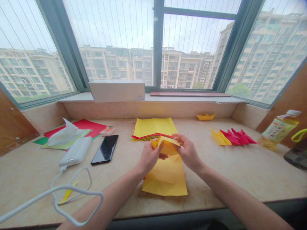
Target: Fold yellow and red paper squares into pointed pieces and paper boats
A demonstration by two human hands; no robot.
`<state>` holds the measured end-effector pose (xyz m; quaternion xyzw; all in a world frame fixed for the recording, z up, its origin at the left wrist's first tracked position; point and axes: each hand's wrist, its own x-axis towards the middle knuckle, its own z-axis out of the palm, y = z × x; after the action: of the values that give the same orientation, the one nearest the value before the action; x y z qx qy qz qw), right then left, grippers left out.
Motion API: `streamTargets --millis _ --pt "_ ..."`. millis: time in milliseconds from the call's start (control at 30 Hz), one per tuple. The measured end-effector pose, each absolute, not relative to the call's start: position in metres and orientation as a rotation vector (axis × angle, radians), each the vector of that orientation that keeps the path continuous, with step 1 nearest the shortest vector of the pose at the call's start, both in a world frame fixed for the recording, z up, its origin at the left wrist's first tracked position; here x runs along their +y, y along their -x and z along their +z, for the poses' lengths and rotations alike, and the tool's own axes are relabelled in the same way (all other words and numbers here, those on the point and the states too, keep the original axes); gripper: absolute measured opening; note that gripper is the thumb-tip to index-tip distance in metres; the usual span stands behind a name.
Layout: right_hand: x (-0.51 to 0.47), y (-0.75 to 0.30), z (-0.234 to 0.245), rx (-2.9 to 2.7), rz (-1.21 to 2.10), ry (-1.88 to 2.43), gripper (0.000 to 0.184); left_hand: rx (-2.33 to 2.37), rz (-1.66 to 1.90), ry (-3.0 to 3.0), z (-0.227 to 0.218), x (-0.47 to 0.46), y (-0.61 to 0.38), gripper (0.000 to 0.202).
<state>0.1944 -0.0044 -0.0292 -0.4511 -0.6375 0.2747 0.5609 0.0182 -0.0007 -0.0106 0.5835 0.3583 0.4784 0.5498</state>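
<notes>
Between both hands is a folded piece of yellow paper (168, 147), raised above the counter with creases and open flaps. My left hand (153, 154) pinches its left side, fingers partly tucked behind it. On the right edge, my right hand (186, 150) grips it between thumb and fingers. Below the hands lies a creased orange-yellow sheet (165, 183). Just beyond them rests a stack of yellow paper (154, 126) with a red sheet showing at its front edge.
A yellow paper boat (205, 117) stands at the back right, near folded yellow pieces (220, 138) and pink-red pieces (237, 136). A drink bottle (278, 129) is far right. Leftward are a phone (105, 150), a power bank (76, 151), a looping white cable (79, 190) and a tissue pack (64, 135).
</notes>
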Motion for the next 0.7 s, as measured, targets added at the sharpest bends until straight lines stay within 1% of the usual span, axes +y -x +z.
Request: streamTargets --millis 133,233,400,533,600,700 --pt "-0.009 -0.195 -0.023 -1.549 0.605 1.010 0.034 0.847 1.131 -1.299 -0.009 -0.002 -0.019 0.057" --pt "-0.013 -0.195 -0.019 -1.601 0.563 0.982 0.031 0.855 1.136 -1.242 -0.008 -0.003 -0.019 0.058" --pt "-0.012 -0.197 -0.023 -1.675 0.517 0.979 0.035 0.813 1.115 -1.191 -0.005 -0.006 -0.019 0.059" --pt "-0.007 -0.201 -0.028 -1.693 0.501 0.941 0.033 0.816 1.105 -1.238 -0.002 -0.008 -0.019 0.063" --pt "-0.006 -0.203 -0.030 -1.692 0.497 0.923 0.033 0.826 1.115 -1.289 -0.001 -0.008 -0.017 0.060" --pt "-0.006 -0.203 -0.030 -1.657 0.517 0.919 0.039 0.846 1.175 -1.358 -0.001 -0.005 -0.015 0.052"
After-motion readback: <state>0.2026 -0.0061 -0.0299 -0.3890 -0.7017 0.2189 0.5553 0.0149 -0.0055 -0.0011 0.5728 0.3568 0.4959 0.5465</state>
